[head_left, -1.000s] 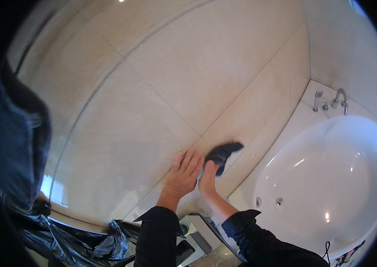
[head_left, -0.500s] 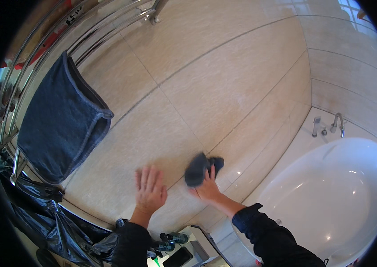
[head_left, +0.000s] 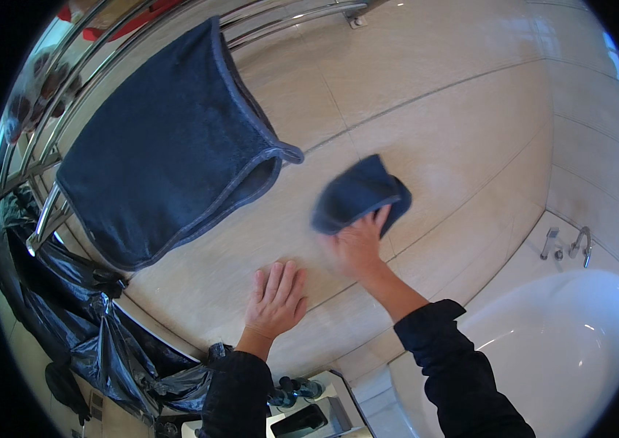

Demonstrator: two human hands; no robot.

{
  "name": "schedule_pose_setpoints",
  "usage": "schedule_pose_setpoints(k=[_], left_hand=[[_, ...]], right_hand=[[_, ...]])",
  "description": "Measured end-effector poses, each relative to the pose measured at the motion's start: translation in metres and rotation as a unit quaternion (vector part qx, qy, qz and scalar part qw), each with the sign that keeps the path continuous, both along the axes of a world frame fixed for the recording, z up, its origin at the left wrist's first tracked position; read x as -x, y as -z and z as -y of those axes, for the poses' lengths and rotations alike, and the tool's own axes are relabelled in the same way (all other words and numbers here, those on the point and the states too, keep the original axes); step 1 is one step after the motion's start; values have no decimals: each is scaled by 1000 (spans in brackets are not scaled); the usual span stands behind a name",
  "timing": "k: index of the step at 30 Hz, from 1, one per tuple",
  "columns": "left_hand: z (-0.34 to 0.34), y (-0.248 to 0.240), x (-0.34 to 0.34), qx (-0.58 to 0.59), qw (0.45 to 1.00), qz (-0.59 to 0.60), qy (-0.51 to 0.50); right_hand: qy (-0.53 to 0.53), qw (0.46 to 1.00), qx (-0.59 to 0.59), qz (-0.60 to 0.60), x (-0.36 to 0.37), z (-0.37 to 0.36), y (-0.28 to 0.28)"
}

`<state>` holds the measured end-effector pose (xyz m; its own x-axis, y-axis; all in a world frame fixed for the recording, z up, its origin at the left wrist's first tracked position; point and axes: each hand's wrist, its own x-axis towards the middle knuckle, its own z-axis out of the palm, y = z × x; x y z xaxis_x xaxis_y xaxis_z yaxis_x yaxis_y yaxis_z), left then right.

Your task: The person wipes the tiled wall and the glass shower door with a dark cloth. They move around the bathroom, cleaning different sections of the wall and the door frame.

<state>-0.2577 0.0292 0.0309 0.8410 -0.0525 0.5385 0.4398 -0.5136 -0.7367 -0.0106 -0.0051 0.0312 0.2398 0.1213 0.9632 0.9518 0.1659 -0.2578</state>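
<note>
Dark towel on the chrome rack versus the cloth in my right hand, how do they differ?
The towel looks much larger than the cloth. The towel hangs over the chrome rack, while the cloth is held in your right hand in front of the tiled wall. The towel shows fairly sharp, while the cloth is blurred along its left edge. Both are dark blue fabric.

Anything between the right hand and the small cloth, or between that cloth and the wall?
Nothing visible: the right hand holds the small cloth directly, and no object shows between it and the wall.
</note>
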Motion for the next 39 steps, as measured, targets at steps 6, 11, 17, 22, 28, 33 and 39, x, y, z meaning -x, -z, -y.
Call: schedule_pose_setpoints(k=[6,11,17,22,28,33,39], left_hand=[[-8,9,10,32,999,-6,-1],[1,2,1,-6,1000,7,4],[8,-4,3,-6,1000,-6,-8],[9,-3,2,-8,1000,4,-10],[7,-3,1,0,1000,12,9],[11,-7,0,0,1000,20,24],[9,-6,3,-15,1000,10,20]], right_hand=[[-145,975,139,98,35,13,40],[-122,967,223,12,-36,25,109],[59,998,-31,0,-102,8,-49],[100,993,51,26,-55,10,-147],[-4,971,128,200,-12,11,-109],[-78,967,126,208,-30,36,-42],[16,994,23,102,-82,23,-101]])
